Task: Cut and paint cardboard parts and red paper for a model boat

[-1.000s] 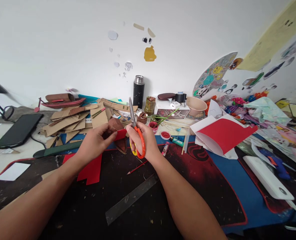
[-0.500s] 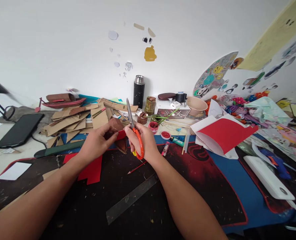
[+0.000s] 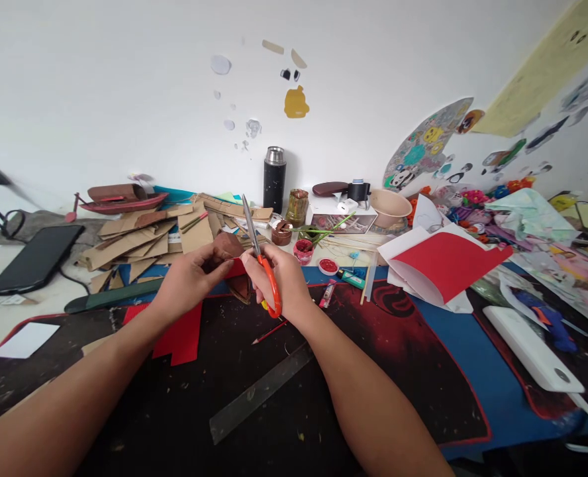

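My right hand (image 3: 281,281) is closed around a pair of scissors (image 3: 250,225) with orange handles, its metal blades pointing up and away. The thumb and fingertips of that hand meet at the edge of a small red piece of paper (image 3: 236,267). My left hand (image 3: 187,275) is closed on the other side of the same red piece. Against those fingers is a brown painted object (image 3: 228,245), partly hidden, whose kind I cannot make out. Under my left wrist lies a cut sheet of red corrugated paper (image 3: 177,338) on the dark mat.
A clear ruler (image 3: 259,394) and a red pencil (image 3: 269,332) lie on the mat (image 3: 373,397). Behind are cardboard scraps (image 3: 140,235), a black thermos (image 3: 274,180) and a paint jar (image 3: 303,251). A phone (image 3: 38,258) rests left, a white power strip (image 3: 532,348) right.
Both hands stay together at the red piece, with the scissors still in my right hand. The scissor blades tilt slightly further left, and the whole view has shifted a little.
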`<state>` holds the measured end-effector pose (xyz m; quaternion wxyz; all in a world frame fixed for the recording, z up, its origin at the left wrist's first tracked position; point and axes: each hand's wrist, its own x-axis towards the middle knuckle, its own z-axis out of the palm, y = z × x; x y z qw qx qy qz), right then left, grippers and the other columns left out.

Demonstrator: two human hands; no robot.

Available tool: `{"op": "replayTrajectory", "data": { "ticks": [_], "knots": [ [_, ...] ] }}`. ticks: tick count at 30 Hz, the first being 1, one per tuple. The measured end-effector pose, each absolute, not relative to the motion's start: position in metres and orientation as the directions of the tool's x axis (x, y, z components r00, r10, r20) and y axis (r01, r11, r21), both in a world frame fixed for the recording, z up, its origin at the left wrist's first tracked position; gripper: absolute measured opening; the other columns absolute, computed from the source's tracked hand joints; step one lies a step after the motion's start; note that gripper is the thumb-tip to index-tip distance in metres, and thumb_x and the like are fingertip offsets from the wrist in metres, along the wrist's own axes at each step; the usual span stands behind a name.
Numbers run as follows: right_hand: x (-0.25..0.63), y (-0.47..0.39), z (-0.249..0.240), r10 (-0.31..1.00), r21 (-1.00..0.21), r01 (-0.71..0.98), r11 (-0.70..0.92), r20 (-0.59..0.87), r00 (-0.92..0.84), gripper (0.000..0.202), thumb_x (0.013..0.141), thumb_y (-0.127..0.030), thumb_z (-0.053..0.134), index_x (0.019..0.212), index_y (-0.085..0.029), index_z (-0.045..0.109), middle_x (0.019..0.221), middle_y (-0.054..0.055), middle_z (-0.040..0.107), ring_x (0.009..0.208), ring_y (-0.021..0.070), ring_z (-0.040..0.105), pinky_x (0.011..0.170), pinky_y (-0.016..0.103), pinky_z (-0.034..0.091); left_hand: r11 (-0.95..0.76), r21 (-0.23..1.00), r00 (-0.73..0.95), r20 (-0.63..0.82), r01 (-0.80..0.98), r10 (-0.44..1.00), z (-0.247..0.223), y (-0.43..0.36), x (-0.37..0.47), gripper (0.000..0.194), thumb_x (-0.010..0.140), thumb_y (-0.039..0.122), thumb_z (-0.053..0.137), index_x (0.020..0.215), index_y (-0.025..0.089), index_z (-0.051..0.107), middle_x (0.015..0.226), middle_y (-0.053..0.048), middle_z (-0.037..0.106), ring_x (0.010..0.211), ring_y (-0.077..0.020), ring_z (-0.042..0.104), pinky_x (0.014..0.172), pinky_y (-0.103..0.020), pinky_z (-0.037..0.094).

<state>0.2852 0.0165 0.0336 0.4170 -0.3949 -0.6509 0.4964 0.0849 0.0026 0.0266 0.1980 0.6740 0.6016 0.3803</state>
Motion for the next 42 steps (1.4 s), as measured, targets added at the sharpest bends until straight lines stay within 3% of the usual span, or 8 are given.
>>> {"op": "replayTrajectory", "data": {
  "ticks": [9,16,20,24,27,33,37,42],
  "knots": [
    [0.287,0.018,0.030,0.910,-0.982,0.062,0.180,0.142,-0.390,0.041,0.097,-0.061,0.075,0.104,-0.020,0.071,0.059,-0.008,0.060,0.040,0.0099,0.058,0.041,0.019,0.044,-0.191,0.785,-0.027,0.255,0.589,0.967,0.026,0.003,0.083,0.032,0.087,0.054,0.074,0.084,0.023,0.070,0.073,-0.001,0.071,0.068,-0.0194,0.060,0.066,-0.031,0.044],
    [0.285,0.016,0.030,0.813,-0.997,-0.071,-0.029,0.018,-0.581,0.062,0.091,-0.080,0.072,0.103,-0.019,0.069,0.061,-0.004,0.067,0.045,0.0148,0.067,0.043,0.021,0.049,-0.181,0.980,-0.297,0.197,0.080,0.934,0.037,0.015,0.063,0.032,0.074,0.041,0.092,0.079,0.022,0.068,0.062,0.001,0.062,0.057,-0.0144,0.050,0.055,-0.027,0.038],
    [0.283,0.015,0.027,0.737,-0.988,-0.106,-0.110,-0.010,-0.676,0.082,0.082,-0.091,0.070,0.119,-0.019,0.069,0.070,0.003,0.076,0.063,0.0211,0.079,0.057,0.025,0.057,-0.274,0.944,-0.409,0.180,-0.184,0.895,0.044,0.022,0.047,0.033,0.070,0.035,0.095,0.074,0.022,0.065,0.058,0.004,0.055,0.053,-0.0109,0.045,0.051,-0.024,0.035],
    [0.284,0.015,0.026,0.637,-0.989,-0.073,-0.125,-0.023,-0.771,0.098,0.069,-0.096,0.076,0.128,-0.019,0.068,0.081,0.007,0.079,0.080,0.0274,0.083,0.075,0.035,0.063,-0.298,0.907,-0.436,0.149,-0.297,0.887,0.050,0.024,0.035,0.029,0.070,0.027,0.093,0.074,0.021,0.065,0.059,0.004,0.055,0.052,-0.0100,0.046,0.049,-0.022,0.036],
    [0.284,0.012,0.024,0.577,-0.993,-0.066,-0.099,-0.003,-0.816,0.100,0.068,-0.095,0.078,0.131,-0.018,0.068,0.088,0.009,0.080,0.090,0.0289,0.083,0.087,0.040,0.063,-0.305,0.881,-0.437,0.129,-0.361,0.890,0.054,0.023,0.032,0.027,0.069,0.021,0.092,0.073,0.021,0.065,0.059,0.004,0.054,0.051,-0.0096,0.045,0.047,-0.021,0.036],
    [0.281,0.000,0.029,0.603,-0.991,0.006,-0.132,-0.086,-0.793,0.078,0.083,-0.085,0.077,0.124,-0.018,0.069,0.081,0.003,0.074,0.051,0.0154,0.070,0.051,0.024,0.052,-0.305,0.863,-0.413,0.127,-0.402,0.902,0.060,0.020,0.030,0.025,0.072,0.019,0.089,0.071,0.019,0.065,0.059,0.004,0.051,0.049,-0.0075,0.042,0.046,-0.019,0.034],
    [0.281,-0.003,0.032,0.658,-0.997,0.061,-0.051,-0.079,-0.749,0.057,0.092,-0.072,0.077,0.112,-0.019,0.070,0.072,-0.002,0.070,0.045,0.0121,0.063,0.045,0.020,0.047,-0.309,0.855,-0.366,0.153,-0.416,0.918,0.062,0.018,0.031,0.025,0.074,0.019,0.090,0.071,0.018,0.065,0.062,0.004,0.050,0.052,-0.0070,0.043,0.047,-0.019,0.035],
    [0.279,-0.003,0.029,0.676,-0.990,0.138,0.000,-0.101,-0.730,0.053,0.094,-0.068,0.077,0.112,-0.019,0.071,0.069,-0.004,0.066,0.045,0.0102,0.061,0.042,0.018,0.043,-0.302,0.866,-0.362,0.154,-0.398,0.919,0.064,0.015,0.035,0.026,0.073,0.020,0.091,0.072,0.018,0.065,0.062,0.005,0.049,0.053,-0.0073,0.042,0.047,-0.019,0.035]
  ]
}}
